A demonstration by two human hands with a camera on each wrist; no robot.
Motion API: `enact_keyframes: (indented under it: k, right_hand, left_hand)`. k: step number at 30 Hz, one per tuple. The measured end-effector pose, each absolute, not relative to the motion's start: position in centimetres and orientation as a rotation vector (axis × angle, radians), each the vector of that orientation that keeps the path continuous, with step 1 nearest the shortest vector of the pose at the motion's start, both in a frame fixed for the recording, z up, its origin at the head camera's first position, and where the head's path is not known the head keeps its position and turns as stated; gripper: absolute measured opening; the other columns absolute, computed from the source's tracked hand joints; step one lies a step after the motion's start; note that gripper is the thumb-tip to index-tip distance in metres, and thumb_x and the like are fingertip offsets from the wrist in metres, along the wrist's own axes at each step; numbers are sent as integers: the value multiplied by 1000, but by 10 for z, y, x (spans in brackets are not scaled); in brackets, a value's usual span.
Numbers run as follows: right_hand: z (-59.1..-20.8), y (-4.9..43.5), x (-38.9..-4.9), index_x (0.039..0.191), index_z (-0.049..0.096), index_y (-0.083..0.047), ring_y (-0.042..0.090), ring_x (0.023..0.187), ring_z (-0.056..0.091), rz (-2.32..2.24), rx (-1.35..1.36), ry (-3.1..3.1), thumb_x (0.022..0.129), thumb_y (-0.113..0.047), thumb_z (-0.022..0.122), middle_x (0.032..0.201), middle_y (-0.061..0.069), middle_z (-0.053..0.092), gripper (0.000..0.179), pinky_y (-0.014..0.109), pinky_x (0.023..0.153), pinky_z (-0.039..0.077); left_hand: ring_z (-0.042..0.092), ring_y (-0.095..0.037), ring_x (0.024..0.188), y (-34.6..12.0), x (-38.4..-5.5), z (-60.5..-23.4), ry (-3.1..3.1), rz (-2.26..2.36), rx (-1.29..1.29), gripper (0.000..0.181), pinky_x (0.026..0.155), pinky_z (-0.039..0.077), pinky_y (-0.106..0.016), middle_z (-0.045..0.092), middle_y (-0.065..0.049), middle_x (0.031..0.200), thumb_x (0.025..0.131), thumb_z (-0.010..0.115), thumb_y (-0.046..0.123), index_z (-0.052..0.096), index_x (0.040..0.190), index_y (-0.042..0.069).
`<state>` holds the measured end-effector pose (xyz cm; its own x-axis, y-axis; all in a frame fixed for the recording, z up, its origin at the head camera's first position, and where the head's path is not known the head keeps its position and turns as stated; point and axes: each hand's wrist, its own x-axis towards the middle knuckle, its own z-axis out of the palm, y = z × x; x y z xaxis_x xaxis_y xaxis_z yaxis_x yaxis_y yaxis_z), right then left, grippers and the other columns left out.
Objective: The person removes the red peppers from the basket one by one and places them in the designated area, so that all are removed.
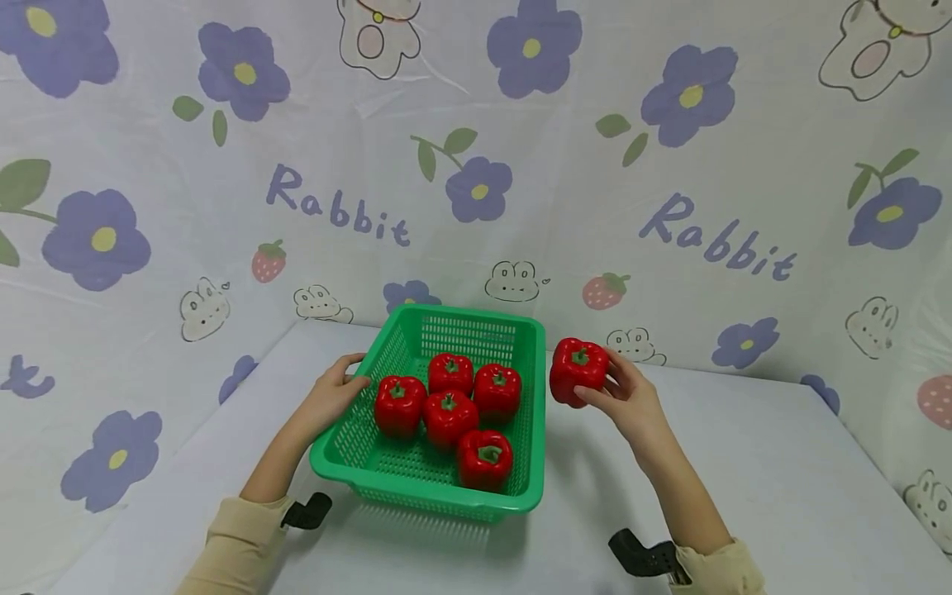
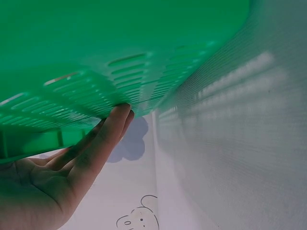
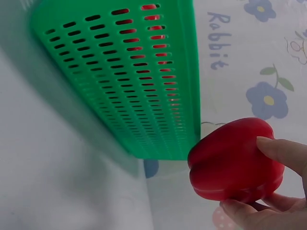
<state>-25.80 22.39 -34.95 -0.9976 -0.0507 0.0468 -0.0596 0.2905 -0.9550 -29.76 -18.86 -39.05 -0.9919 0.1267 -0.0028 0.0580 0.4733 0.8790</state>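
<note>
While snug round pepper (image 1: 568,376), right grip (image 1: 632,401) outside basket wall (image 1: 534,397) — left grip (image 1: 332,398) round rim (image 1: 424,491).

gripped at the left rim by the left hand (image 1: 335,397): a rectangular green basket (image 1: 416,490) with slotted walls, on a white table (image 1: 744,463). lying inside: five glossy red bell peppers (image 1: 450,426), four bunched with green stems upward, the fifth toward the near right corner. held raised just beyond the right rim by the right hand (image 1: 634,406): one more red pepper (image 1: 574,382), its stem upward.
</note>
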Motion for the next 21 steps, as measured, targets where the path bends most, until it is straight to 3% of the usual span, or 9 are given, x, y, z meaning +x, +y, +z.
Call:
enact_keyframes:
  k: [21]
  right_hand:
    - [-383,241,-267,158,11,-10,39,146,28,1912,-155,-2499,94,-18,64,162,18,21,83,49,113,36]
  left_hand:
    - [70,-17,76,-189,-298,-391,2642,1562,176,58,63,59,-32,61,-33,121,101,45,19,24,152,0]
